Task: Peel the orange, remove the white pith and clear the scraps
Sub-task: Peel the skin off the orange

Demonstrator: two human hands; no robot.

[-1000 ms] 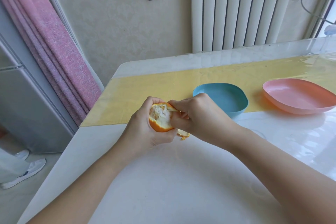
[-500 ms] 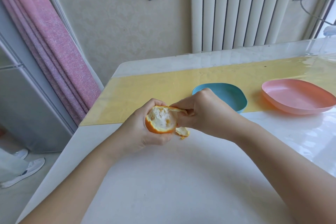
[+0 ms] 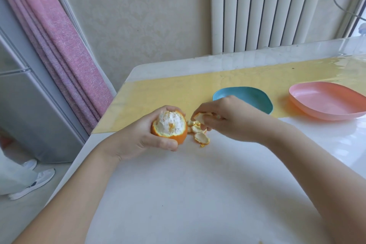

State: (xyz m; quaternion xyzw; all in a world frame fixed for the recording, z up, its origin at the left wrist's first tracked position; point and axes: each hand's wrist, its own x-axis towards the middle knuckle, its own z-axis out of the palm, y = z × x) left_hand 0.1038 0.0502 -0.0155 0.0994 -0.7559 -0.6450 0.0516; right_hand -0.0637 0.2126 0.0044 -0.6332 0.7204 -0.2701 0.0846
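My left hand grips a partly peeled orange just above the white table. Its upper half shows white pith; the lower half still has orange skin. My right hand is a short way to the right of the fruit and pinches a torn strip of peel between thumb and fingers. Below that strip a small heap of peel scraps lies on the table.
A blue bowl sits on the yellow mat behind my right hand. A pink dish stands further right. The table's left edge drops to the floor, where another person's shoes show.
My right hand has torn a strip of peel off the orange and drawn it away to the right. More white pith is bared, and the scrap heap is in plain view.
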